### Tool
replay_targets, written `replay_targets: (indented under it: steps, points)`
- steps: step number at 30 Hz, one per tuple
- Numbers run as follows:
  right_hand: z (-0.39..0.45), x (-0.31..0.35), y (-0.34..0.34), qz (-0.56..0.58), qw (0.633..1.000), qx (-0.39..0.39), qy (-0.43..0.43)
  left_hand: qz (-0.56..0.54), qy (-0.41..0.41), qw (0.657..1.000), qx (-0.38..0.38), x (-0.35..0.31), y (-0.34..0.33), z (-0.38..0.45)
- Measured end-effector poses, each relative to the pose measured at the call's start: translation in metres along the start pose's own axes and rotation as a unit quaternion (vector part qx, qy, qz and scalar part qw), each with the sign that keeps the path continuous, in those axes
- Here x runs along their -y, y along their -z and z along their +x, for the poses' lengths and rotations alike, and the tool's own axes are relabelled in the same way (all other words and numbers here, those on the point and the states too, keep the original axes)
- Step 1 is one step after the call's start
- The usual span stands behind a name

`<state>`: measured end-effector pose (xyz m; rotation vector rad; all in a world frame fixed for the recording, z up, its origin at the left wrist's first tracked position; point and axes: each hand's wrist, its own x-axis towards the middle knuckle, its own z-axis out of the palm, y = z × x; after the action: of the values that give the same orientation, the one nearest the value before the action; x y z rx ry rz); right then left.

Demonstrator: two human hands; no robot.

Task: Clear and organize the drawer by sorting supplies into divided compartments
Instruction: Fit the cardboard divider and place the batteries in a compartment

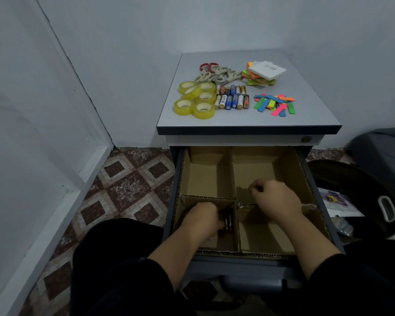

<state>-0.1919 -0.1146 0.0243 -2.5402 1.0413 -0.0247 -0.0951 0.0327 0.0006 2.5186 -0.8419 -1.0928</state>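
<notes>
The drawer point(242, 254) stands pulled open, split by cardboard dividers point(236, 197) into four compartments. In the near-left one lie a few batteries point(228, 222), which the left hand point(202, 221) touches with curled fingers; whether its grip encloses any cannot be told. The right hand point(275, 199) rests curled over the middle divider, its grip equally unclear. On the cabinet's surface point(214, 120) sit tape rolls point(197, 100), more batteries point(233, 98), scissors point(217, 74), sticky notes point(262, 75) and coloured tabs point(275, 104).

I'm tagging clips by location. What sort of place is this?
Probably a home or small office corner: a drawer cabinet against plain walls, patterned tile floor, and tape rolls and batteries on top.
</notes>
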Motion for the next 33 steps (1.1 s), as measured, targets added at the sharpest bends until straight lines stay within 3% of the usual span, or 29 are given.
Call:
replay_targets:
  steps: [2, 7, 10, 17, 21, 29, 33]
  points:
    - [0.000, 0.000, 0.000, 0.000, 1.000, -0.005, 0.001, 0.037, -0.020, 0.999, -0.014, 0.006, 0.000, -0.006]
    - [0.001, -0.001, 0.000, 0.002, 1.000, -0.003, 0.003, 0.148, 0.017, 0.987, 0.057, -0.003, 0.001, -0.001]
    - [0.000, 0.000, 0.000, 0.001, 1.000, -0.002, 0.003, 0.129, -0.044, 0.991, -0.003, -0.004, -0.001, 0.000]
    - [0.000, 0.000, 0.000, 0.002, 1.000, -0.004, 0.002, 0.160, -0.045, 0.986, 0.024, -0.016, 0.002, -0.006]
    - [-0.001, -0.001, 0.000, 0.001, 1.000, -0.003, 0.000, 0.144, -0.072, 0.987, -0.002, -0.013, 0.002, -0.010]
    - [-0.002, 0.000, 0.000, 0.000, 1.000, -0.004, 0.000, 0.180, -0.020, 0.980, 0.078, -0.020, 0.007, -0.002]
    - [-0.001, 0.000, 0.000, 0.001, 1.000, -0.007, 0.002, 0.184, -0.008, 0.980, 0.077, -0.021, 0.007, 0.003]
